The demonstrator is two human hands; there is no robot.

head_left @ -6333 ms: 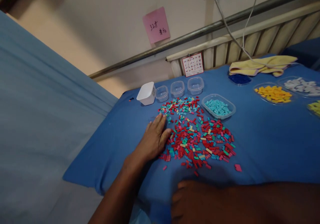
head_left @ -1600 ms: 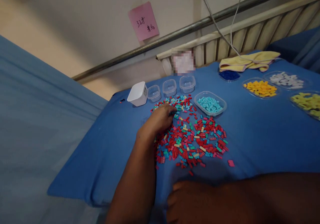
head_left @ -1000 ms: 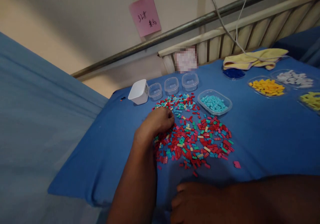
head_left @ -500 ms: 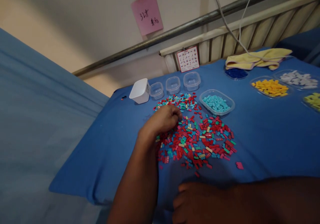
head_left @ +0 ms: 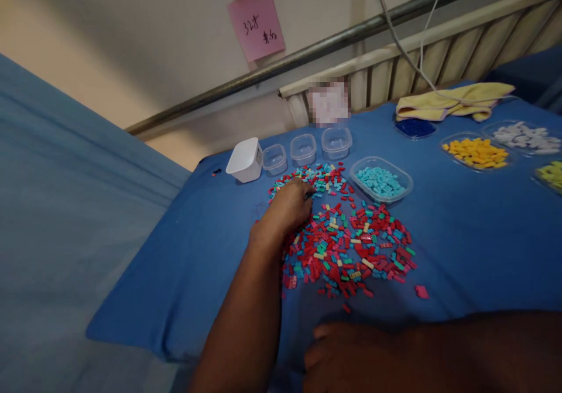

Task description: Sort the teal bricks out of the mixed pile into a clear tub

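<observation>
While the left hand (head_left: 293, 204) rests curled on the far-left part of the brick pile (head_left: 346, 241), its fingertips press together among small bricks — whether they pinch one, I cannot tell. Spread on the blue counter (head_left: 461, 246), the pile reaches right and nearer from that hand. Near the bottom edge, the right hand (head_left: 346, 355) lies flat — fingers loosely together.

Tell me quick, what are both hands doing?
Left hand: fingers curled on the pile of small bricks; whether it holds one cannot be told.
Right hand: flat on the blue cloth, empty.
</observation>
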